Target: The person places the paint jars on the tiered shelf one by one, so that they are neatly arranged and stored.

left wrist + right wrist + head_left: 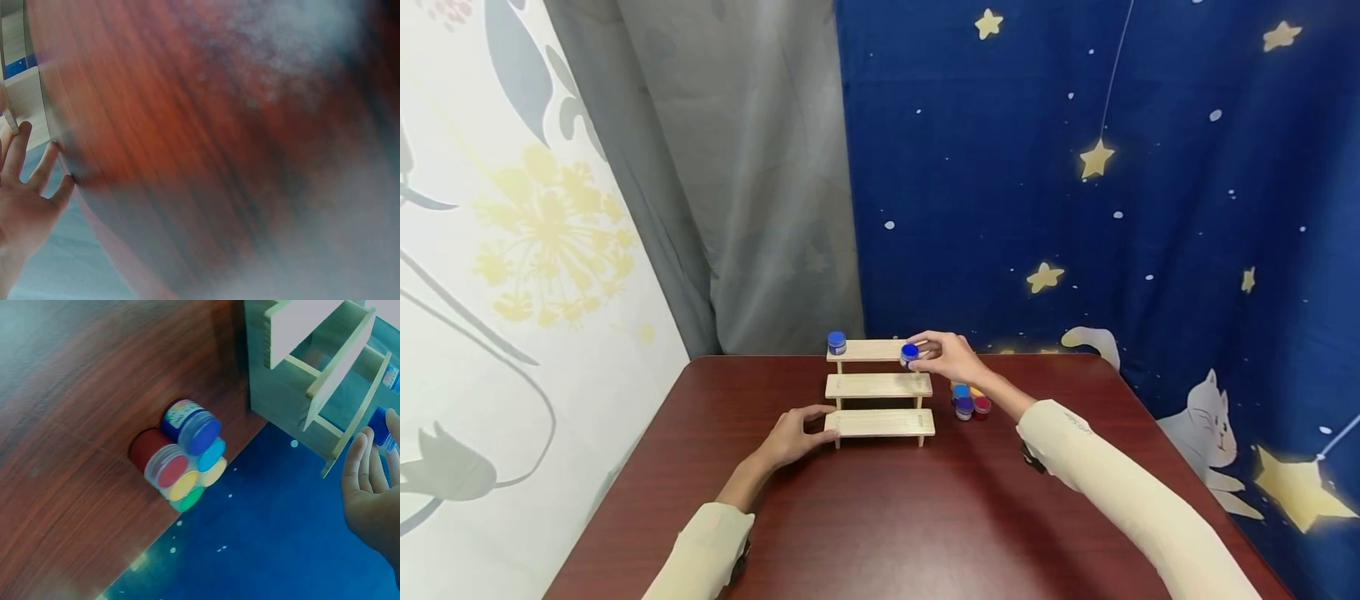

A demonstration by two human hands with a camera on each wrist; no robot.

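Observation:
A three-step wooden display stand (880,423) stands on the table. At the left end of its lowest step is my left hand (792,437), thumb and forefinger holding the board's end; the other fingers spread out in the left wrist view. My right hand (951,358) pinches a blue-lidded paint jar (910,352) between thumb and fingers at the right end of the top step. Whether the jar touches the board I cannot tell. Another blue-lidded paint jar (837,342) sits upright on the top step's left end.
Several paint jars with coloured lids stand grouped on the table right of the stand, among them a dark blue jar (190,427) and a red jar (159,459). The dark red table (865,517) ends at the back near grey and blue curtains (962,208).

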